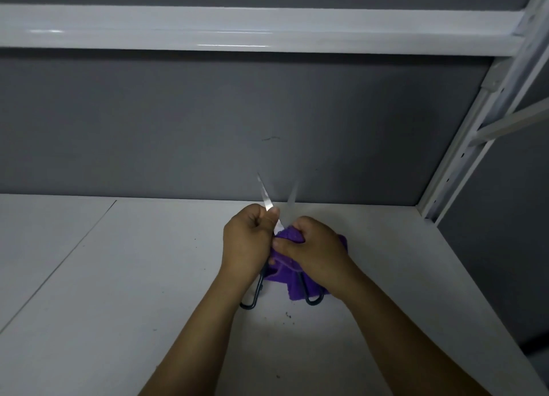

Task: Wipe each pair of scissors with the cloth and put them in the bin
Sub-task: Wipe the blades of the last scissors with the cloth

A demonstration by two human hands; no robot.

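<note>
Wiping: open scissors (265, 193) are held just above the worktop (118, 277), between both hands.
Left hand (248, 241): closed round the left blade, at 10 o'clock from the pivot.
Right hand (315, 253): a bunched purple cloth (294, 288) is gripped over the pivot.
Long axis: blades toward 12 o'clock, handle loops toward 6 o'clock.
Next stroke, as judged: cloth drawn toward 12 o'clock.

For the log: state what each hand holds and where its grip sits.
The left hand pinches one blade of the open scissors; the right hand grips the purple cloth, bunched around the scissors near their pivot.
</note>
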